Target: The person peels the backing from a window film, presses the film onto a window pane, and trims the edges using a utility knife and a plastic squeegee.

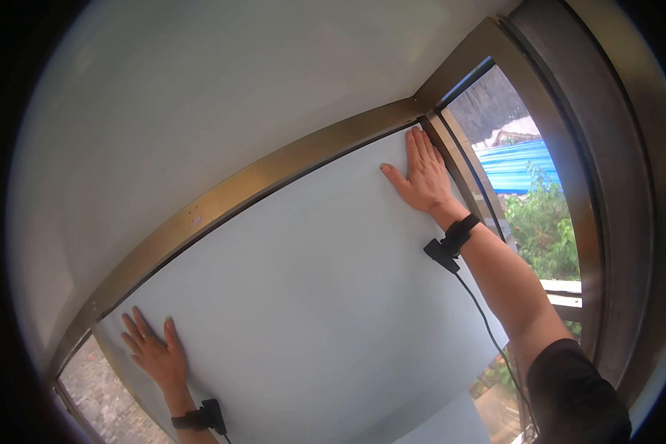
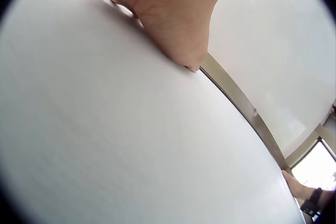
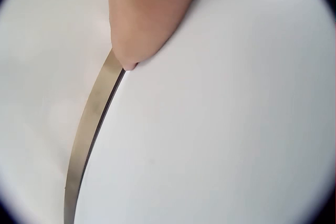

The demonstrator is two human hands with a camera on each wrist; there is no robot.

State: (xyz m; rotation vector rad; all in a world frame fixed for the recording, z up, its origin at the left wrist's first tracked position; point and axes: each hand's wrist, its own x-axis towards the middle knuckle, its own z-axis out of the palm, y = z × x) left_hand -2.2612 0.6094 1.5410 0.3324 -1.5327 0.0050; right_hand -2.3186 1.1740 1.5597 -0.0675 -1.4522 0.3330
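A large white sheet (image 1: 303,259) lies over a window, its upper edge running along the bronze metal frame (image 1: 266,170). With fingers spread, my left hand (image 1: 157,357) rests on the sheet near its left end, just below the frame. My right hand (image 1: 425,176) presses on the upper right corner, fingers straight and thumb out to the side. In the left wrist view, the left hand's thumb and fingertips touch the white surface (image 2: 126,140). The right wrist view has the right thumb right at the frame edge (image 3: 100,103).
A plain white ceiling (image 1: 200,96) meets the frame above. At right is another window pane (image 1: 522,163) with plants and blue sheeting outside. Below the sheet's lower edge hangs another pale piece (image 1: 451,422). A cable (image 1: 488,325) trails from the right wrist camera.
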